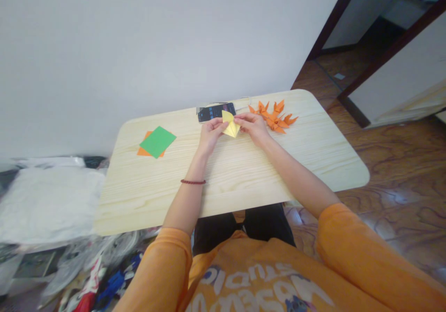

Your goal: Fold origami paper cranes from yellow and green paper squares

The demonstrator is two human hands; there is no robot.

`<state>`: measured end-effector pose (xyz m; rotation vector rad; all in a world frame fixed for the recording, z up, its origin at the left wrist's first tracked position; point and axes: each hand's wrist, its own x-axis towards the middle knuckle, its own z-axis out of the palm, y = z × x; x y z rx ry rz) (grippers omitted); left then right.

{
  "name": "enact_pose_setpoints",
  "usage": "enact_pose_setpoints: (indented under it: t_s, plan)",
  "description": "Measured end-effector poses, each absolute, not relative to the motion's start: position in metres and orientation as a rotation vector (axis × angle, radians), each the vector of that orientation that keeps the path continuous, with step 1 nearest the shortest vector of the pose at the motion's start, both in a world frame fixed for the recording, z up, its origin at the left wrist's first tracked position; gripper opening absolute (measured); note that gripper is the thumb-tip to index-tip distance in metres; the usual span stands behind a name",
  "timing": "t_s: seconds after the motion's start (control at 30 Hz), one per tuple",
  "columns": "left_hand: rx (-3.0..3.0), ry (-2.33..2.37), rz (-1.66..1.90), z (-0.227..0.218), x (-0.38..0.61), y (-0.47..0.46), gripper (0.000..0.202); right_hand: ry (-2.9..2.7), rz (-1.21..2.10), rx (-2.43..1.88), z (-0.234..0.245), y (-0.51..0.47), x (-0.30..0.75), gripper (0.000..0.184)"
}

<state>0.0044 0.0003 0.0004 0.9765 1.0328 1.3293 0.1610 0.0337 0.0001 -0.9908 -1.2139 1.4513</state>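
Note:
Above the far middle of the table, a piece of yellow folded origami paper [230, 127] is held between both hands, its upper flap lifted and curved. My left hand [210, 134] pinches its left side between thumb and fingers. On the other side, my right hand [253, 127] grips the right edge near the top. Several folded orange paper cranes [275, 116] lie in a heap just right of my right hand. Behind the yellow paper lies a phone [212, 112] with a lit screen, partly covered by the paper and my left hand.
On the table's left part, a green paper square [158, 142] rests on orange paper [143, 152]. The pale wooden table [146, 200] has rounded corners and stands against a white wall [146, 42]. White bedding [52, 200] and cluttered items lie left; a doorway opens at right.

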Motion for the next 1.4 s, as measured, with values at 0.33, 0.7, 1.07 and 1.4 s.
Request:
enact_pose_setpoints:
  t_s: [0.33,0.7,1.07,1.4]
  plan:
    - [1.064,1.078,1.294,0.0018,0.004,0.0003,0.033,-1.166,1.529,-0.947,0.0005,0.0321,0.1598,0.035]
    - [1.106,1.076,1.286,0.0036,0.0023,-0.0009,0.034,-1.152,1.533,-0.925,-0.0059,0.0357,0.1602,0.035]
    - [1.033,1.073,1.319,0.0041,0.0023,-0.0019,0.039,-1.143,1.592,-0.9,0.0005,0.0322,0.1608,0.039]
    - [1.006,1.097,1.331,0.0014,0.0013,-0.001,0.04,-1.142,1.601,-0.852,0.0014,0.0313,0.16,0.037]
